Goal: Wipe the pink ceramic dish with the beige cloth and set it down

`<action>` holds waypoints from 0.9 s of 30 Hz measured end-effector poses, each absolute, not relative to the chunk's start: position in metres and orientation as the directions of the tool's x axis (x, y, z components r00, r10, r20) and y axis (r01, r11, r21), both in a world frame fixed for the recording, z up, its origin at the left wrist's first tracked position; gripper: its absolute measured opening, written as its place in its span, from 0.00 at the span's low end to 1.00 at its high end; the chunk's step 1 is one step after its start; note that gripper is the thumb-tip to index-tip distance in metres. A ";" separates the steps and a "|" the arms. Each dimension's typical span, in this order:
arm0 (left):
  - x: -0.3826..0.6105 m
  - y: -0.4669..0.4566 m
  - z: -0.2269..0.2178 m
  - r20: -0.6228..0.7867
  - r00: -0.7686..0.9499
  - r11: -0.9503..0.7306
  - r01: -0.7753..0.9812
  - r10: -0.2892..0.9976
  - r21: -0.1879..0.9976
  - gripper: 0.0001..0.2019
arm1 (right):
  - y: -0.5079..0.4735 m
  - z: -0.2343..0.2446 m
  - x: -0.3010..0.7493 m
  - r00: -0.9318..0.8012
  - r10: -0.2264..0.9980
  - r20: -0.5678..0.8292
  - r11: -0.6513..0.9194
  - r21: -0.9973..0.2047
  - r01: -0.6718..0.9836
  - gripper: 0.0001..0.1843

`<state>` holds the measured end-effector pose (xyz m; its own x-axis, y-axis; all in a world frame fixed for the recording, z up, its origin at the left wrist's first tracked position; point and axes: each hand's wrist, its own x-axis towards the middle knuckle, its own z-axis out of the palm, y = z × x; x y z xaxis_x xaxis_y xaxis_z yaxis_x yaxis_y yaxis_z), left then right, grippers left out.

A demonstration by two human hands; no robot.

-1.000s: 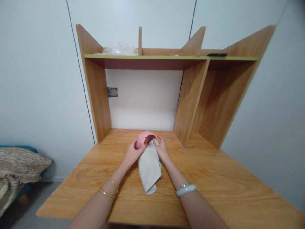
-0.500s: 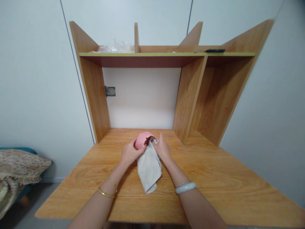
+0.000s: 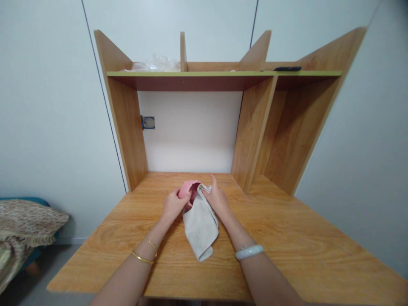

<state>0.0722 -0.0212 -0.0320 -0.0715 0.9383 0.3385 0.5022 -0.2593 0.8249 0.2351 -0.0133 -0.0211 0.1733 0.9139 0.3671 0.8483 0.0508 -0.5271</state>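
– item one, pink vessel: where held?
– over the wooden desk, left of the divider; clamped in the left hand.
– item two, grey cloth?
– its top is gripped by the right hand at the vessel's mouth; tail hung short of the front edge.
– changes?
– vessel is turned, shifted slightly left since the earlier frame.

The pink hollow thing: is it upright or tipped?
Tipped: the left hand holds the pink hollow thing with its opening turned toward the camera and the grey cloth.
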 end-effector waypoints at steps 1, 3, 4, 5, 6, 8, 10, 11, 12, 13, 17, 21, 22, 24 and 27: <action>0.071 -0.019 -0.033 0.329 -0.084 -0.252 0.479 0.940 0.841 0.17 | -0.012 -0.021 0.235 0.179 0.915 0.362 0.053 -0.546 0.836 0.39; 0.069 -0.015 -0.035 0.317 -0.119 -0.234 0.448 0.941 0.863 0.17 | -0.010 -0.023 0.237 0.186 0.918 0.351 0.060 -0.585 0.809 0.38; 0.068 -0.013 -0.036 0.309 -0.137 -0.223 0.434 0.941 0.873 0.17 | -0.009 -0.024 0.238 0.188 0.918 0.350 0.068 -0.604 0.794 0.37; 0.067 -0.011 -0.037 0.297 -0.158 -0.209 0.415 0.942 0.886 0.18 | -0.007 -0.025 0.239 0.191 0.917 0.351 0.078 -0.625 0.777 0.36; 0.065 -0.010 -0.038 0.280 -0.179 -0.194 0.386 0.943 0.902 0.19 | -0.005 -0.026 0.240 0.196 0.914 0.355 0.089 -0.648 0.757 0.35; 0.062 -0.006 -0.039 0.236 -0.219 -0.165 0.301 0.947 0.939 0.20 | -0.002 -0.031 0.243 0.221 0.906 0.360 0.104 -0.697 0.710 0.33; 0.058 -0.005 -0.041 0.175 -0.248 -0.127 0.195 0.953 0.972 0.22 | 0.003 -0.035 0.246 0.256 0.900 0.353 0.103 -0.743 0.661 0.31; 0.057 -0.004 -0.042 0.138 -0.253 -0.107 0.135 0.957 0.985 0.23 | 0.005 -0.037 0.248 0.278 0.897 0.344 0.096 -0.765 0.636 0.30; 0.056 -0.005 -0.043 0.102 -0.251 -0.087 0.068 0.963 0.994 0.24 | 0.007 -0.039 0.249 0.303 0.894 0.330 0.087 -0.791 0.606 0.29; 0.054 -0.005 -0.043 0.066 -0.242 -0.070 -0.005 0.968 0.998 0.24 | 0.008 -0.041 0.250 0.329 0.893 0.308 0.076 -0.822 0.564 0.27; 0.053 -0.009 -0.042 -0.034 -0.196 -0.017 -0.254 0.980 0.967 0.26 | 0.010 -0.040 0.251 0.394 0.915 0.089 -0.008 -0.971 0.239 0.17; 0.056 -0.011 -0.039 -0.047 -0.191 -0.021 -0.339 0.980 0.941 0.25 | 0.005 -0.034 0.246 0.284 0.958 -0.044 0.009 -0.983 -0.183 0.06; 0.057 -0.011 -0.038 -0.035 -0.190 -0.034 -0.348 0.981 0.937 0.24 | 0.004 -0.032 0.245 0.252 0.967 -0.040 0.027 -0.966 -0.256 0.07; 0.060 -0.011 -0.036 -0.005 -0.190 -0.066 -0.365 0.982 0.929 0.23 | 0.004 -0.030 0.244 0.220 0.975 -0.032 0.042 -0.946 -0.322 0.09; 0.064 -0.013 -0.034 0.033 -0.169 -0.098 -0.396 0.985 0.913 0.24 | 0.008 -0.032 0.246 0.291 0.954 -0.077 -0.011 -0.975 -0.221 0.15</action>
<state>0.0637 -0.0131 -0.0338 -0.1690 0.9851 0.0330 -0.3956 -0.0985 0.9131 0.2457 0.0081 -0.0322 0.2907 0.9537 -0.0770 -0.2214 -0.0113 -0.9751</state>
